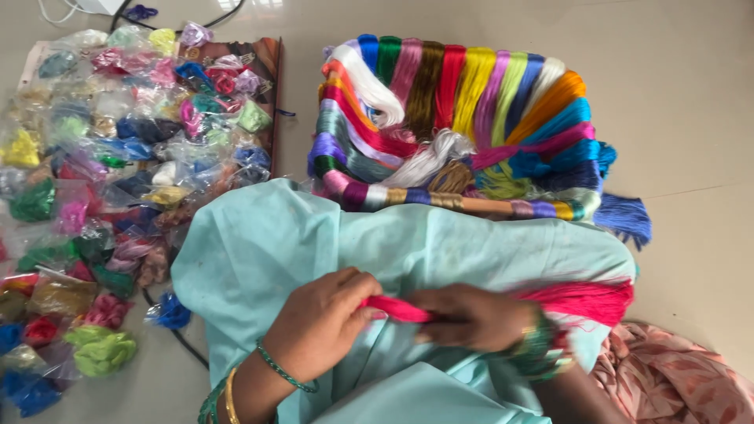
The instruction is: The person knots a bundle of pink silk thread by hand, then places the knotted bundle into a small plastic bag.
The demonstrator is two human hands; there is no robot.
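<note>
Tiled floor [691,94]; pink thread bundle [585,298] pinched between left hand [318,322], right hand [471,316] grips.

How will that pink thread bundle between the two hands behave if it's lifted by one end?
Probably floppy: the pink thread bundle fans into loose strands past the right hand. Likely light, since both hands pinch it easily. Its sheen suggests it may slip through the fingers of the left hand.

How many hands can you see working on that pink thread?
2. The left hand pinches one end of the pink thread bundle over the pale green cloth; the right hand grips it further along. No other hands show, though the view is cropped.
</note>
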